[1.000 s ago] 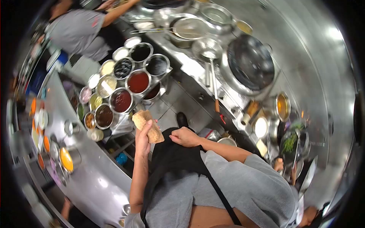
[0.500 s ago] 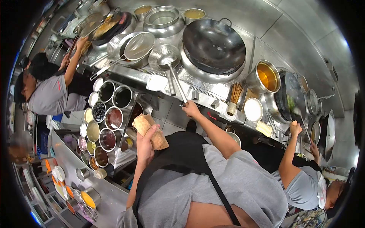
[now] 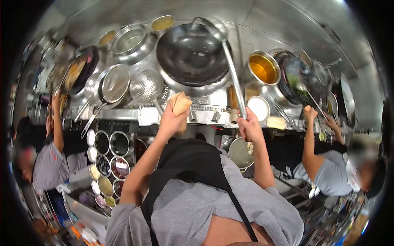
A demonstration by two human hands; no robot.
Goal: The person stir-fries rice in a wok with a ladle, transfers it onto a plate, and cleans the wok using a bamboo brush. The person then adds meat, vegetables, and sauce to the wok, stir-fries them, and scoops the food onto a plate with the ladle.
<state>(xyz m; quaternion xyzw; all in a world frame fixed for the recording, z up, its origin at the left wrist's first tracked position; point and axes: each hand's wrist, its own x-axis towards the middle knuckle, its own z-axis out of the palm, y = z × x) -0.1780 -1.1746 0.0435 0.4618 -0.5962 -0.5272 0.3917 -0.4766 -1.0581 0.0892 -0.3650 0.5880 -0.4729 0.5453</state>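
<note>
My left hand [image 3: 171, 122] is closed around a folded tan cloth [image 3: 181, 105], held in front of the stove edge. My right hand [image 3: 250, 128] grips the lower end of a long-handled metal ladle [image 3: 233, 71]. The ladle slants up and away, its blurred head over the far right rim of a large dark wok [image 3: 191, 59]. That wok sits on a burner ring, with a loop handle at its far side. A perforated skimmer [image 3: 146, 85] lies left of the wok.
A pot of amber liquid [image 3: 263, 69] and a white bowl [image 3: 258, 108] stand right of the wok. Strainers [image 3: 116, 83] lie at left. Sauce containers [image 3: 120, 142] stand lower left. Co-workers cook on the left [image 3: 51, 164] and right [image 3: 332, 172].
My view has turned right. My right hand has raised the ladle from the skimmer to the wok's far right side. My left hand has brought the cloth forward to the stove edge.
</note>
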